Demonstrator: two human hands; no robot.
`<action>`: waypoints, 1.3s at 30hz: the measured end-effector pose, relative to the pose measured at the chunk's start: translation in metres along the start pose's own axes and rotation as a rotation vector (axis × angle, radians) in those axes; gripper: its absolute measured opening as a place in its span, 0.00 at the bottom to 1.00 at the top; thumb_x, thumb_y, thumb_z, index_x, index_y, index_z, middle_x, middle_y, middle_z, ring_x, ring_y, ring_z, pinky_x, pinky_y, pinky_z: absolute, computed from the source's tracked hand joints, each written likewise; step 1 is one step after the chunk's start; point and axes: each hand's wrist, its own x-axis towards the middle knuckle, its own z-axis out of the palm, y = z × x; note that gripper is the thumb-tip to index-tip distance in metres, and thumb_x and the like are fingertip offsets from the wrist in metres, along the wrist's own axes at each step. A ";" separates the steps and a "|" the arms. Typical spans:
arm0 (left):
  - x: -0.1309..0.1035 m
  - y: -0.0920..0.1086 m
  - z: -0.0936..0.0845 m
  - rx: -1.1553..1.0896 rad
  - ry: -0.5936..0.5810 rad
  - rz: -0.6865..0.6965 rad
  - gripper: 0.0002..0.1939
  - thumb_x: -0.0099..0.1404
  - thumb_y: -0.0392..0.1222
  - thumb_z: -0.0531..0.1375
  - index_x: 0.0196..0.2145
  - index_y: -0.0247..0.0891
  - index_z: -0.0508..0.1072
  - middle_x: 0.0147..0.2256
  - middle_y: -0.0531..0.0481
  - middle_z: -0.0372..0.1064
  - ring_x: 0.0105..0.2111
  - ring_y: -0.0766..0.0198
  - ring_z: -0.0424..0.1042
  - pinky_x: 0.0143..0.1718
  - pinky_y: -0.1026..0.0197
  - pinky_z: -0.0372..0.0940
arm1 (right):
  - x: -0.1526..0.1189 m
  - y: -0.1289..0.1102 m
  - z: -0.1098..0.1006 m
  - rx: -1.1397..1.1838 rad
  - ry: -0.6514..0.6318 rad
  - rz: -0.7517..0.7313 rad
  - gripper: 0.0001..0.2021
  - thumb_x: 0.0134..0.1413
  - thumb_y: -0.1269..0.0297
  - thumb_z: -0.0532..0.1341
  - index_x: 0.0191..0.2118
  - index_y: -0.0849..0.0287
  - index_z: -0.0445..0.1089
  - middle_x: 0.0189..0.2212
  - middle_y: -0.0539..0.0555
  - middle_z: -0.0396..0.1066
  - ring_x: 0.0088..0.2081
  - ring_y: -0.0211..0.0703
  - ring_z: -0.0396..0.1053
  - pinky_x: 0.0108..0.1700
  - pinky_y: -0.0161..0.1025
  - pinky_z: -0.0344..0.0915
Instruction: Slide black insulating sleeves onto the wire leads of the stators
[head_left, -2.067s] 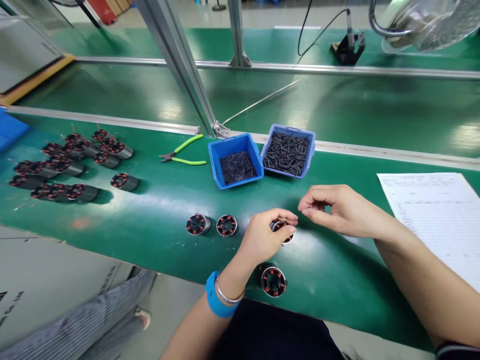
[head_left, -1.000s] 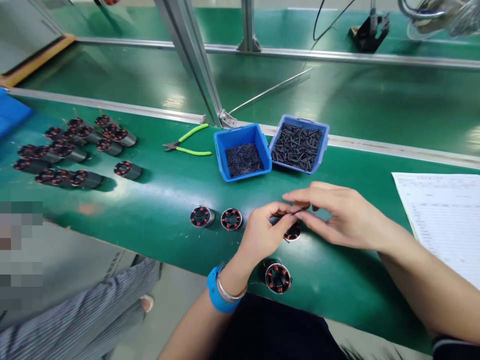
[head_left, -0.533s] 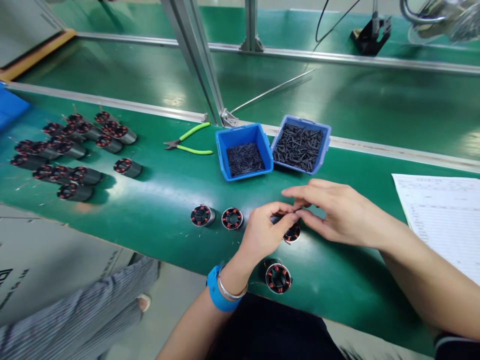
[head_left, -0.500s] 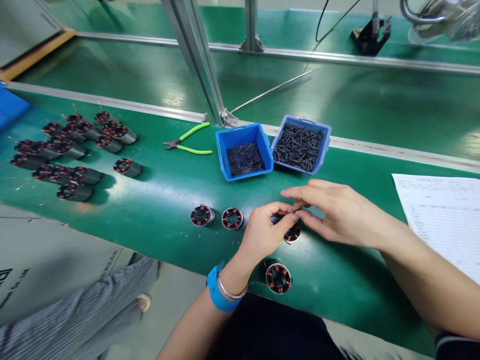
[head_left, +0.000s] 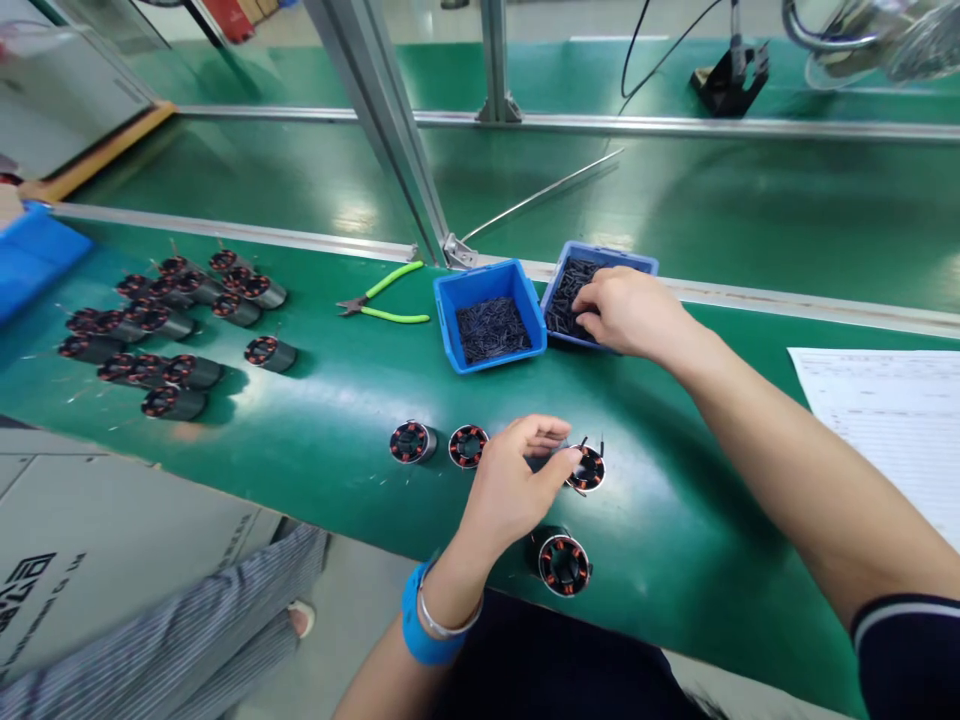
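My left hand [head_left: 517,475] is beside a copper-wound stator [head_left: 587,468], its thumb at the rim and its fingers apart. Short black sleeves stand up from that stator's wires. Over the right bin [head_left: 652,268], my right hand [head_left: 630,310] reaches down, thumb and forefinger slightly apart among black tubes [head_left: 574,290]. The left blue bin [head_left: 491,367] holds thinner black pieces [head_left: 493,328]. Two more stators [head_left: 412,441] [head_left: 468,447] stand left of my left hand, and another stator [head_left: 564,565] is nearer the front edge.
Many stators [head_left: 171,403] are grouped at the left. Green-handled cutters [head_left: 386,300] lie left of the bins. A printed sheet [head_left: 877,430] is at the right. A metal post [head_left: 382,130] rises behind the bins; a person's striped trouser leg [head_left: 187,620] shows at lower left.
My right hand has left the stator and moved up into the right bin. My left hand's fingers have parted, staying beside the stator. The view has shifted slightly.
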 end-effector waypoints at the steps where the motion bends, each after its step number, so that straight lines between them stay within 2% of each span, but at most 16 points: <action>1: -0.002 -0.001 -0.001 -0.027 0.003 -0.007 0.07 0.62 0.39 0.64 0.39 0.38 0.78 0.36 0.48 0.78 0.36 0.62 0.77 0.41 0.60 0.71 | 0.000 0.001 0.000 0.012 0.015 0.000 0.14 0.56 0.67 0.57 0.42 0.63 0.80 0.40 0.63 0.76 0.45 0.57 0.72 0.46 0.47 0.67; 6: -0.002 -0.004 0.006 -0.091 0.075 0.008 0.05 0.64 0.40 0.63 0.36 0.38 0.78 0.31 0.50 0.79 0.30 0.65 0.76 0.34 0.63 0.70 | -0.014 0.000 -0.010 0.151 0.196 0.051 0.14 0.57 0.65 0.57 0.38 0.60 0.80 0.40 0.60 0.78 0.44 0.57 0.74 0.46 0.48 0.67; 9: 0.001 -0.004 0.012 -0.130 0.110 0.018 0.05 0.64 0.39 0.63 0.36 0.38 0.78 0.32 0.50 0.79 0.30 0.65 0.76 0.34 0.64 0.71 | -0.037 -0.009 -0.020 0.274 0.302 0.063 0.12 0.54 0.67 0.58 0.36 0.59 0.80 0.36 0.57 0.79 0.37 0.51 0.75 0.42 0.45 0.68; 10: 0.002 -0.004 0.013 -0.141 0.113 0.019 0.05 0.64 0.39 0.63 0.36 0.37 0.78 0.32 0.50 0.79 0.29 0.65 0.76 0.33 0.64 0.71 | -0.046 -0.014 -0.023 0.350 0.291 0.037 0.10 0.53 0.67 0.59 0.34 0.59 0.79 0.33 0.55 0.78 0.33 0.48 0.74 0.39 0.43 0.68; 12: 0.004 -0.004 0.014 -0.158 0.112 0.019 0.05 0.63 0.39 0.63 0.36 0.37 0.78 0.32 0.50 0.79 0.29 0.65 0.76 0.33 0.64 0.70 | -0.064 -0.025 -0.026 0.545 0.182 -0.048 0.07 0.53 0.66 0.60 0.31 0.58 0.76 0.26 0.51 0.76 0.26 0.41 0.71 0.33 0.39 0.66; 14: 0.005 -0.004 0.014 -0.177 0.105 0.015 0.05 0.63 0.39 0.63 0.36 0.37 0.78 0.32 0.50 0.78 0.29 0.66 0.75 0.31 0.65 0.69 | -0.079 -0.035 -0.026 0.692 0.012 -0.149 0.05 0.54 0.66 0.59 0.30 0.57 0.73 0.24 0.48 0.74 0.24 0.37 0.69 0.29 0.35 0.64; 16: 0.005 -0.005 0.014 -0.195 0.098 0.015 0.05 0.64 0.39 0.63 0.36 0.36 0.77 0.31 0.50 0.78 0.28 0.65 0.75 0.31 0.65 0.69 | -0.088 -0.041 -0.024 0.726 -0.075 -0.214 0.05 0.55 0.67 0.59 0.31 0.58 0.72 0.24 0.48 0.73 0.24 0.35 0.68 0.28 0.33 0.63; 23: 0.004 -0.007 0.015 -0.201 0.088 0.031 0.05 0.64 0.40 0.62 0.36 0.37 0.77 0.32 0.50 0.78 0.29 0.65 0.75 0.32 0.64 0.69 | -0.088 -0.044 -0.022 0.703 -0.054 -0.283 0.05 0.55 0.69 0.58 0.31 0.60 0.71 0.23 0.47 0.71 0.24 0.32 0.65 0.28 0.31 0.60; 39: 0.004 -0.007 0.013 -0.141 0.077 0.065 0.05 0.66 0.41 0.62 0.36 0.37 0.77 0.33 0.49 0.78 0.29 0.65 0.75 0.31 0.65 0.68 | -0.078 -0.044 -0.033 0.646 -0.179 -0.352 0.04 0.53 0.72 0.58 0.30 0.60 0.69 0.23 0.46 0.69 0.23 0.32 0.62 0.27 0.31 0.55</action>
